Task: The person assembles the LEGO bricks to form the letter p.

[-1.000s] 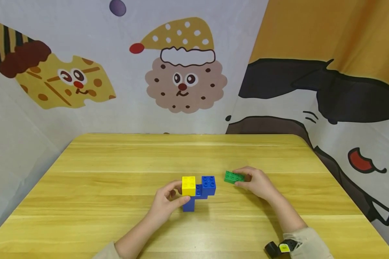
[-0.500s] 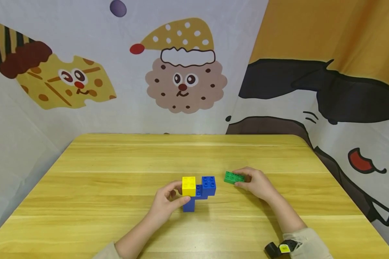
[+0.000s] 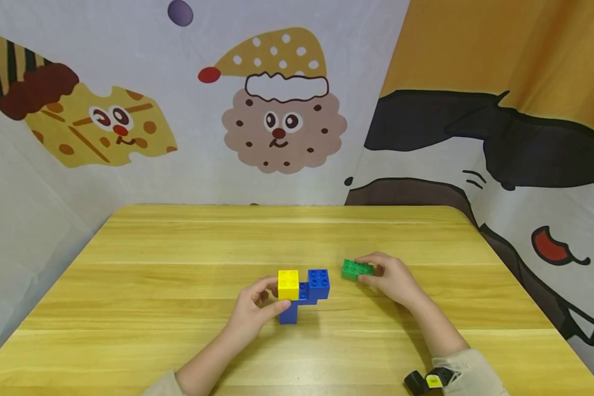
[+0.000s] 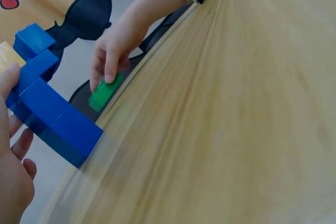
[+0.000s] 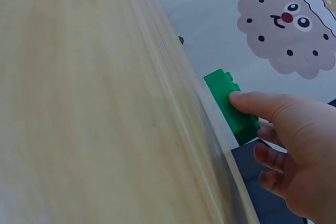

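Note:
Near the middle of the table, my left hand (image 3: 249,311) grips a yellow brick (image 3: 288,285) between thumb and fingers. That brick sits on top of a build of blue bricks (image 4: 58,121), which stands upright on a narrow column. A blue four-stud brick (image 3: 319,284) forms its raised right end. To the right and farther back, my right hand (image 3: 393,280) pinches a green brick (image 3: 355,269) at its right end, studs up. In the right wrist view the thumb presses on the green brick (image 5: 228,103). Whether this brick touches the table I cannot tell.
The wooden table (image 3: 188,247) reaches back to a cloth backdrop (image 3: 193,176) printed with cartoon figures. A black device (image 3: 425,380) is worn at the right wrist, by the sleeve. A gap separates the green brick from the blue build.
My right hand and the green brick have shifted very slightly up in the head view. The left hand and the build have stayed in place.

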Motion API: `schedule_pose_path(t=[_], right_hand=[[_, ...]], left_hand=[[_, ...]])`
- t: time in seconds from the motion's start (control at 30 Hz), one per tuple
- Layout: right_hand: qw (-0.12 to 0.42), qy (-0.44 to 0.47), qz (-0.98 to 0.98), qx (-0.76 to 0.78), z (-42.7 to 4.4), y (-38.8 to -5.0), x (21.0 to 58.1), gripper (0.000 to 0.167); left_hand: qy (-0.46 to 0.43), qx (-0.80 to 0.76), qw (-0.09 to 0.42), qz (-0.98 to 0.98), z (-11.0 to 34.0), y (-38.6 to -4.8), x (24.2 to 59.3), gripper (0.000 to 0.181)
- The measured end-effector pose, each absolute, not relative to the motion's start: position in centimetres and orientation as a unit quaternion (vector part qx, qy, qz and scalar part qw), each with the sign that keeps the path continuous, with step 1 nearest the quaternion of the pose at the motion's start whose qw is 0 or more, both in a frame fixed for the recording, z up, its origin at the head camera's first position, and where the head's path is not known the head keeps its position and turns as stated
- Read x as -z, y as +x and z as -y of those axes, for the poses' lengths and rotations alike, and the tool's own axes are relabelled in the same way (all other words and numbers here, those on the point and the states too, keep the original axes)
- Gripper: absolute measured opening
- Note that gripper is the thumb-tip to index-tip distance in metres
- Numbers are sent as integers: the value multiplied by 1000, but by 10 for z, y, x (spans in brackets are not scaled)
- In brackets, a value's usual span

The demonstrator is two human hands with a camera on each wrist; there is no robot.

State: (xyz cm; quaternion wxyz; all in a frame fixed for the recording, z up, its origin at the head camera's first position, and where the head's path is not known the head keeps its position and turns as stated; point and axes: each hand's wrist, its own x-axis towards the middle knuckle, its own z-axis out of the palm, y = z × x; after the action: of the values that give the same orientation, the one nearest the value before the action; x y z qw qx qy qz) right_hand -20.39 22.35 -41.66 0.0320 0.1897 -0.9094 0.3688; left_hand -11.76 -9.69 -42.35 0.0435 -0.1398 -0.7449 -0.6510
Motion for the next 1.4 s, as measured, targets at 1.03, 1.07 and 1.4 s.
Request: schedule_pose_path(t=[1.03,1.07,1.4], right_hand=[[121,224,895,-366,-198,-175,367,35],[125,227,893,-368,-197,-174,365,35],[166,264,874,-371,-190,-163,351,38]], left_hand=[[-138,650,45,746,96,-117,424,31],[-139,650,46,746,96,-117,424,31],[-140,647,44,748,97,-118,425,32]])
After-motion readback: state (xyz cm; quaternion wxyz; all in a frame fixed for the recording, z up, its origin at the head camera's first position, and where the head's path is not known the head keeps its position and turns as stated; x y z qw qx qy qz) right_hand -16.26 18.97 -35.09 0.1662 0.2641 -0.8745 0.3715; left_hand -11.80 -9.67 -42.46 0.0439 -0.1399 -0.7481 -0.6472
